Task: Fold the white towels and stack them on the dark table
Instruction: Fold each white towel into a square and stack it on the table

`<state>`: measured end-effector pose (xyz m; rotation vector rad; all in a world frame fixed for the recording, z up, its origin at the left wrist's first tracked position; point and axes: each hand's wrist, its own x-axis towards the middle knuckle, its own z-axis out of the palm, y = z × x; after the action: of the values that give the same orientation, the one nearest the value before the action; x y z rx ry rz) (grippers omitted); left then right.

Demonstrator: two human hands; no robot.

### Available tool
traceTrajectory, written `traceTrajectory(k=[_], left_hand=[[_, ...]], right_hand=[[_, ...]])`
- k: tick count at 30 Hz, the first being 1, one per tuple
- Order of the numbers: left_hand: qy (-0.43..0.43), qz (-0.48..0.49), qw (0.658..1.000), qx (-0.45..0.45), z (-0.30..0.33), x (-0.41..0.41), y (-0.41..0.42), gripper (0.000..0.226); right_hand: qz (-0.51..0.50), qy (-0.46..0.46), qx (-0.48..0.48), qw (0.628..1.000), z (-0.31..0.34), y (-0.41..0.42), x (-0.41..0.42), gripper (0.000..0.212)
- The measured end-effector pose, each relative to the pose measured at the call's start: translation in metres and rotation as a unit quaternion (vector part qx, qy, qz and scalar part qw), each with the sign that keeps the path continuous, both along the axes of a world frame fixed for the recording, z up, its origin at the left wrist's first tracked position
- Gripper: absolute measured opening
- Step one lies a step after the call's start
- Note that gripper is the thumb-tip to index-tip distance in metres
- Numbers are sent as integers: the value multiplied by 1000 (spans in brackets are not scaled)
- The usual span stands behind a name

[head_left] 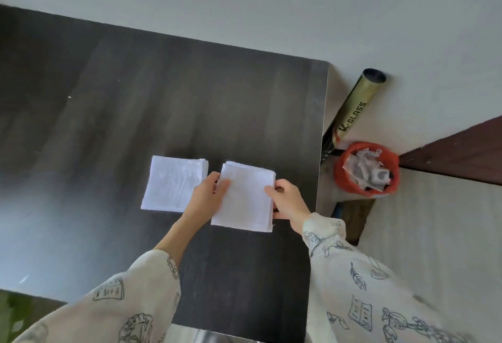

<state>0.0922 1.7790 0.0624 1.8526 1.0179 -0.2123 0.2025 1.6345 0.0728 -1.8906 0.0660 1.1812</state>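
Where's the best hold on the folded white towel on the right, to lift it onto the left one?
Grip the right folded white towel by its two side edges, coming in from left and right, as the left hand and right hand do now. It lies flat, so pinching both edges keeps the layers together.

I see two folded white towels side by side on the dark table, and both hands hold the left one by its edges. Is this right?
Not quite. In the head view the left hand and the right hand hold the right towel by its edges. The left towel lies untouched beside it on the dark table.
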Motion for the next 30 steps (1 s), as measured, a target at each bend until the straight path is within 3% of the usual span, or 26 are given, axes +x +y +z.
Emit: traceTrajectory(k=[8, 20, 30], left_hand=[[22, -80, 996, 34, -20, 16, 24, 23], [30, -93, 995, 26, -29, 17, 31, 28], [41, -147, 983, 104, -24, 14, 25, 36]], right_hand=[[0, -55, -78, 995, -21, 21, 3, 21], [-5, -114, -124, 986, -28, 27, -1, 14], [-12, -168, -147, 975, -31, 24, -1, 19]])
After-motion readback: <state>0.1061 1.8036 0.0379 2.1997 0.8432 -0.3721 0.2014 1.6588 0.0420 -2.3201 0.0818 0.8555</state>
